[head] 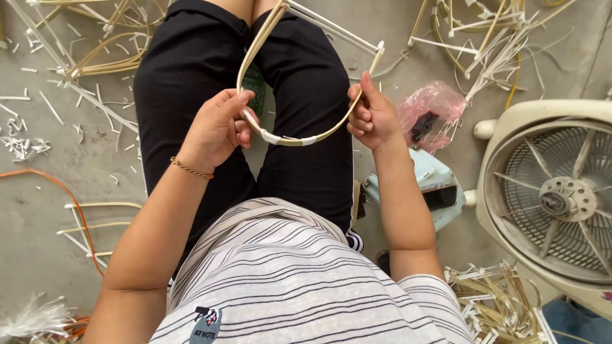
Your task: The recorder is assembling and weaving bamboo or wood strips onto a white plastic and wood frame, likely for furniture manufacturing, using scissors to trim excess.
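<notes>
- Pale cane loop (299, 137), bent into a curved frame and bound with white tape at its lowest part; held over the person's lap, between both hands.
- Left hand (217, 130): fingers curled tight round the loop's left side, just beside the taped joint; a thin gold bracelet (190, 169) sits on the wrist.
- Right hand (371, 118): closed on the loop's right side, thumb pressed up along the cane.
- White rod (335, 28): straight, joined to the loop's upper right end and running across above it.
- Black trousers (185, 83): directly beneath the loop, knees pointing away from the camera.
- Striped shirt (299, 274): white with thin dark lines, nearer the camera than the loop.
- Pink plastic bag (430, 114): crumpled, with something dark inside, on the floor just right of the loop.
- Pale blue object (433, 185): lying below the bag, right of the loop; what it is cannot be told.
- Cream floor fan (548, 191): lying grille upward, well to the right of the loop.
- Orange cable (70, 204): curving over the concrete floor (38, 178), well to the left of the loop.
- Cane offcuts (102, 44): strips and bent frames scattered left, right and beyond the loop.
</notes>
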